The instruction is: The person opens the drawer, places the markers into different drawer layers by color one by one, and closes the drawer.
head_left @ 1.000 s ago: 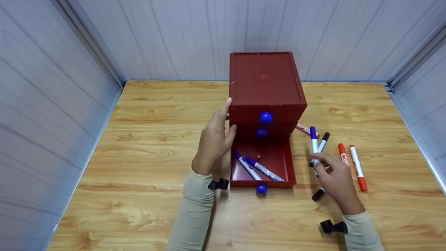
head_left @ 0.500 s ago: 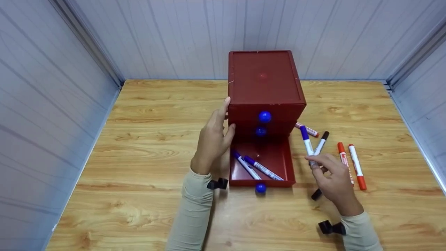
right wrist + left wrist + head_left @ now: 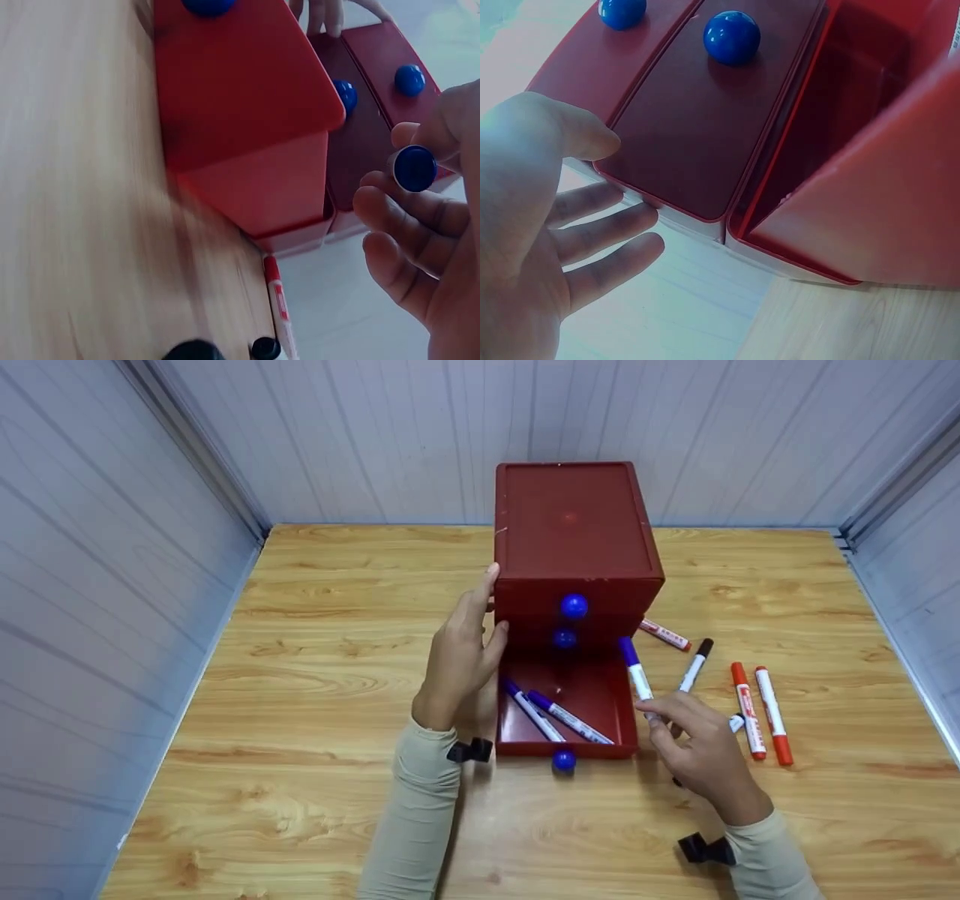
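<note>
A dark red drawer cabinet [image 3: 570, 521] with blue ball knobs stands on the table, its bottom drawer [image 3: 600, 690] pulled out. Two blue-capped markers [image 3: 571, 718] lie inside that drawer. My left hand [image 3: 457, 660] rests at the cabinet's left side, thumb by the front edge; in the left wrist view its fingers [image 3: 615, 232] are extended and curl round nothing. Between thumb and fingers, my right hand [image 3: 705, 750] pinches a white marker with a blue cap [image 3: 628, 651], just right of the drawer's right wall. The right wrist view shows this marker end-on [image 3: 415, 168].
Right of the cabinet lie a black-capped marker [image 3: 696, 664] and a red-capped marker [image 3: 667, 635] by the cabinet's side. Two more red markers [image 3: 748, 712] lie farther right. Another marker [image 3: 736, 723] is mostly hidden behind my right hand. Pale panel walls [image 3: 390, 442] enclose the table.
My right hand has moved left with the blue-capped marker, away from the loose markers and up to the drawer's right side. My left hand stays against the cabinet.
</note>
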`<act>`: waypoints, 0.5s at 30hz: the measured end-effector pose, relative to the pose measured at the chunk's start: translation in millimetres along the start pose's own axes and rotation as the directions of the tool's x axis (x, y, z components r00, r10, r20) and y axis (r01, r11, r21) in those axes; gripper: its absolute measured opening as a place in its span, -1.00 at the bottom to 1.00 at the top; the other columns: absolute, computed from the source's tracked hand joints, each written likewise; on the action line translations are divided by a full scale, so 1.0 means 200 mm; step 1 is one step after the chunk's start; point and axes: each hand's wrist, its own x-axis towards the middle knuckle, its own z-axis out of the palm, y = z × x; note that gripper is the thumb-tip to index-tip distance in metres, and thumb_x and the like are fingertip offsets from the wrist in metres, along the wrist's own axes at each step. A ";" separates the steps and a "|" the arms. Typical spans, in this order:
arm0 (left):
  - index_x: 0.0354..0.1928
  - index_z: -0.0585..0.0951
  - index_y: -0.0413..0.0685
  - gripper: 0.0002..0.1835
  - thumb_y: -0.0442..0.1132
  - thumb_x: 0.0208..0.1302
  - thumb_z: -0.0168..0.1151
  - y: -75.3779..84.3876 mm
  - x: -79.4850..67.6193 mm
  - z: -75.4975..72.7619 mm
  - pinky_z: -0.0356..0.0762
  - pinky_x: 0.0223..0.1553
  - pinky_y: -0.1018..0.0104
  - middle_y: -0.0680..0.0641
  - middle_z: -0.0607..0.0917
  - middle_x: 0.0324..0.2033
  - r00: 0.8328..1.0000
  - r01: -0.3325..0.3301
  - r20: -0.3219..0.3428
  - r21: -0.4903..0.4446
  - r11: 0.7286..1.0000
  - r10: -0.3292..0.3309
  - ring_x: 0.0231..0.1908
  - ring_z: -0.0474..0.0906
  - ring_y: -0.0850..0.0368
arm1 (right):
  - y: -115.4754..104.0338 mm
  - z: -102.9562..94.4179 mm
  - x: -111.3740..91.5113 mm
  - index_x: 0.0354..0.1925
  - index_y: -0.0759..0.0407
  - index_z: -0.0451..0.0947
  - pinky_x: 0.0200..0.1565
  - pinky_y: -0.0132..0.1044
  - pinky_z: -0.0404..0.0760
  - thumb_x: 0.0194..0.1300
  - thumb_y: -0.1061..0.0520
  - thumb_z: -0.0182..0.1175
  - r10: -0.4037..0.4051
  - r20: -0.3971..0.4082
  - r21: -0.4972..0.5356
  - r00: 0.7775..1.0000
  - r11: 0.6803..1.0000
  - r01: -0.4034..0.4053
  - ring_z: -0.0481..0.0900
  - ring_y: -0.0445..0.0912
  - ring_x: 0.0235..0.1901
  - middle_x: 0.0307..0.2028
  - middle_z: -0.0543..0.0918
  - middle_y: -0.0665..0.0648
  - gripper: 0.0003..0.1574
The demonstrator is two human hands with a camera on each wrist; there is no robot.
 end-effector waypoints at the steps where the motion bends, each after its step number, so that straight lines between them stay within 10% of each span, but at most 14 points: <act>1: 0.56 0.13 0.08 -0.21 -0.34 0.35 0.18 0.00 0.00 0.00 0.61 -0.02 0.17 -0.12 0.56 0.16 1.000 0.000 0.000 0.003 1.000 0.000 0.03 0.62 0.09 | -0.01 0.00 0.01 -0.07 0.14 0.73 -0.43 -0.48 0.47 0.08 0.49 0.22 -0.014 0.006 -0.005 1.000 1.000 0.014 0.49 -0.24 -0.43 -0.30 0.67 0.01 -0.52; 15: 0.57 0.10 0.07 -0.19 -0.32 0.35 0.21 0.01 0.01 -0.01 0.60 -0.02 0.20 -0.12 0.56 0.17 1.000 -0.008 -0.002 -0.007 1.000 0.008 0.01 0.62 0.08 | -0.10 0.00 0.08 -0.09 0.06 0.74 -0.47 -0.49 0.43 0.18 0.31 0.27 -0.002 0.143 -0.116 0.990 0.993 0.019 0.46 -0.31 -0.48 -0.31 0.67 -0.12 -0.66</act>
